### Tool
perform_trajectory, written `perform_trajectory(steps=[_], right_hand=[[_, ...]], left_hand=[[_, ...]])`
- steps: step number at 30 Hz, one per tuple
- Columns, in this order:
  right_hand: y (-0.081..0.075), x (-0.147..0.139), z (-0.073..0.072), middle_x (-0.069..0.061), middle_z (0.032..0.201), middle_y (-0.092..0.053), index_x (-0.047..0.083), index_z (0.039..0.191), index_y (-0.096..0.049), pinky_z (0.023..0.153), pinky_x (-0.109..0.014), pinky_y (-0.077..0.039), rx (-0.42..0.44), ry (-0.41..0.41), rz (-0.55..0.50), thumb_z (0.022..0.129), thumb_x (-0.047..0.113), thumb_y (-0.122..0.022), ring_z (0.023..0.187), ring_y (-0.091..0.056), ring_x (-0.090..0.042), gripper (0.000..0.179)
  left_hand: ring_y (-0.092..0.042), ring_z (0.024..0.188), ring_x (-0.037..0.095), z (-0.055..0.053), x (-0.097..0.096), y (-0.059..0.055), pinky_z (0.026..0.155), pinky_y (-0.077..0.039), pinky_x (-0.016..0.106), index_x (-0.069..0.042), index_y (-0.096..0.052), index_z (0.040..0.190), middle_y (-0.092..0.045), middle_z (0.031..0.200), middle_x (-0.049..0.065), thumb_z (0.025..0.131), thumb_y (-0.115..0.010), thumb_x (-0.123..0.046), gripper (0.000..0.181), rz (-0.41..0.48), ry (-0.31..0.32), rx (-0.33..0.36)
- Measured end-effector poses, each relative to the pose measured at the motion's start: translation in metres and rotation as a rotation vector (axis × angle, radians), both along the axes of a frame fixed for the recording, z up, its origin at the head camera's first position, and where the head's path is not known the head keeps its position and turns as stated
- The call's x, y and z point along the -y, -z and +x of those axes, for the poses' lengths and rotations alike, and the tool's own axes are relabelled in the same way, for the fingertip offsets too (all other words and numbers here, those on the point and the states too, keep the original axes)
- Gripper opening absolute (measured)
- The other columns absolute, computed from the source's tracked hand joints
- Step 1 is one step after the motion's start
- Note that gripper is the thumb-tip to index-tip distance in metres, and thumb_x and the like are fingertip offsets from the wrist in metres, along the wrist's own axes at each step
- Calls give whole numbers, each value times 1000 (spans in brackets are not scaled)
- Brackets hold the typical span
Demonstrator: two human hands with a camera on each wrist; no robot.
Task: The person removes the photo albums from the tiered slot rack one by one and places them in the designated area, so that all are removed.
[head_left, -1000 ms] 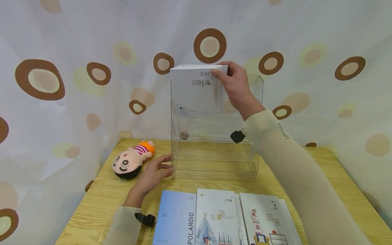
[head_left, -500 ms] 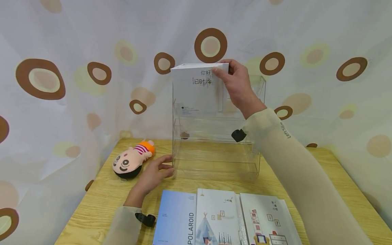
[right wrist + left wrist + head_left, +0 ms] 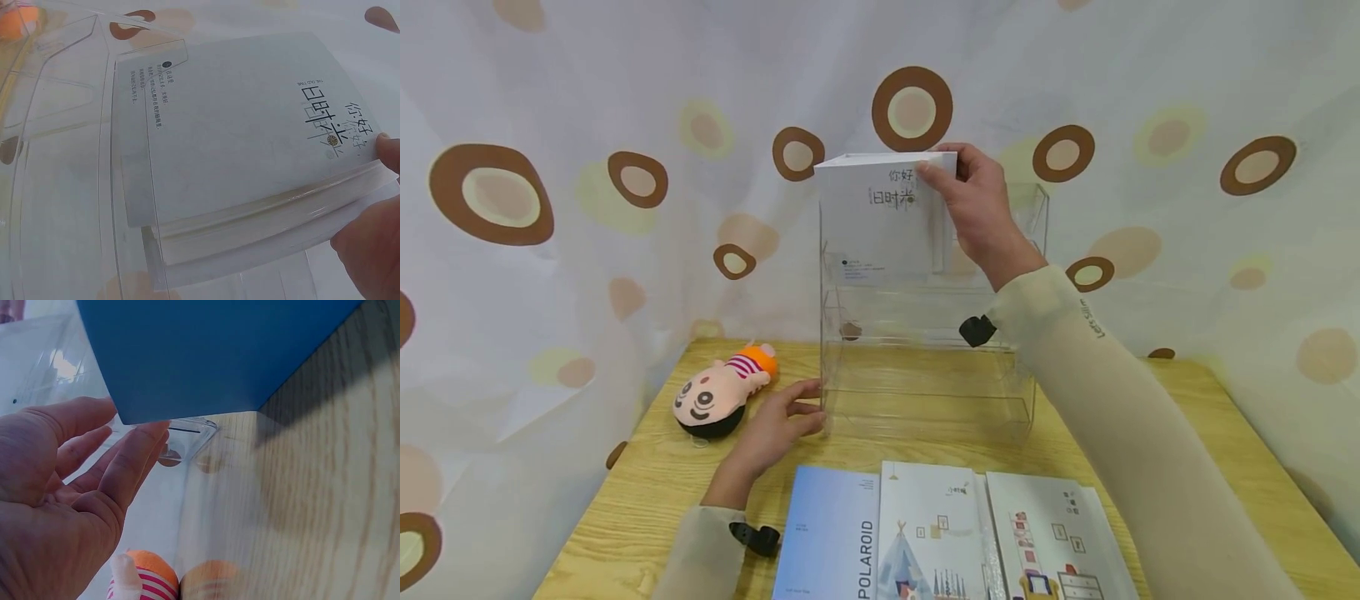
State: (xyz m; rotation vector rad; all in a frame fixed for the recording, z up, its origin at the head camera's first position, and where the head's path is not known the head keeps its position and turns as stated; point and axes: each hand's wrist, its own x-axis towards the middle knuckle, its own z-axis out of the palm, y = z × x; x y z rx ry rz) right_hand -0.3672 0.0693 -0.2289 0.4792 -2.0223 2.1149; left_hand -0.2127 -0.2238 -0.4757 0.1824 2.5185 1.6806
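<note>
Thumb in front and fingers behind, my right hand (image 3: 981, 204) pinches the top right corner of a thick white book (image 3: 876, 221) with dark Chinese lettering. The book stands upright at the left side of the top tier of a clear acrylic rack (image 3: 925, 408). In the right wrist view, its lower edge sits behind the rack's transparent front lip, and the right hand (image 3: 375, 231) shows at its corner. Low down, the fingertips of my left hand (image 3: 778, 429) rest at the rack's left side, fingers loosely extended. The left wrist view shows that hand (image 3: 81, 475) near a rack corner.
In front of the rack lie a blue book marked POLAROID (image 3: 827, 533), a book with a tent picture (image 3: 928, 533) and one with furniture drawings (image 3: 1052, 542). A plush doll (image 3: 722, 396) lies left on the wooden table (image 3: 617, 517). A patterned curtain (image 3: 1187, 75) hangs behind.
The white book and right hand hold nearly the same place. The whole head view shifts slightly, and the left hand stays at the rack's side.
</note>
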Motion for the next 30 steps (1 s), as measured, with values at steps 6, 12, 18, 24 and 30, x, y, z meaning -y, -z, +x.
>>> perform_trajectory(steps=[6, 12, 18, 24, 30], right_hand=[[-1, 1, 0, -1, 124, -71, 15, 128, -68, 110, -39, -55, -18, 14, -9, 108, 19, -76, 118, -69, -21, 22], [-3, 2, -2, 0, 122, -71, 14, 126, -68, 108, -37, -55, -26, 1, -52, 107, 17, -77, 118, -68, -20, 21], [-9, 0, -3, 0, 121, -72, 14, 127, -70, 108, -36, -55, -29, 13, -66, 107, 19, -77, 117, -70, -20, 21], [-13, -2, -3, 0, 122, -72, 15, 126, -70, 110, -38, -54, -8, 11, -76, 107, 19, -78, 118, -70, -20, 21], [-13, -5, -4, 0, 121, -72, 14, 126, -71, 112, -39, -54, -17, 8, -85, 107, 18, -78, 118, -70, -21, 21]], left_hand=[[-66, 143, 42, -1, 0, -2, 109, -65, 45, -7, -50, 167, -58, 165, 22, 111, -70, -12, 60, 7, 2, 8], [-66, 143, 43, -2, 0, -2, 109, -66, 45, -5, -49, 167, -57, 165, 24, 110, -69, -9, 61, 27, 2, 15], [-65, 143, 43, -2, 0, -1, 108, -66, 42, -5, -48, 168, -55, 165, 25, 111, -68, -6, 61, 50, 3, 31], [-64, 143, 43, -1, 0, -1, 108, -66, 42, -4, -47, 168, -55, 164, 26, 111, -67, -4, 61, 66, 6, 34], [-65, 142, 42, 0, 0, -2, 108, -66, 43, -4, -48, 168, -56, 163, 26, 111, -67, -6, 60, 62, 15, 28]])
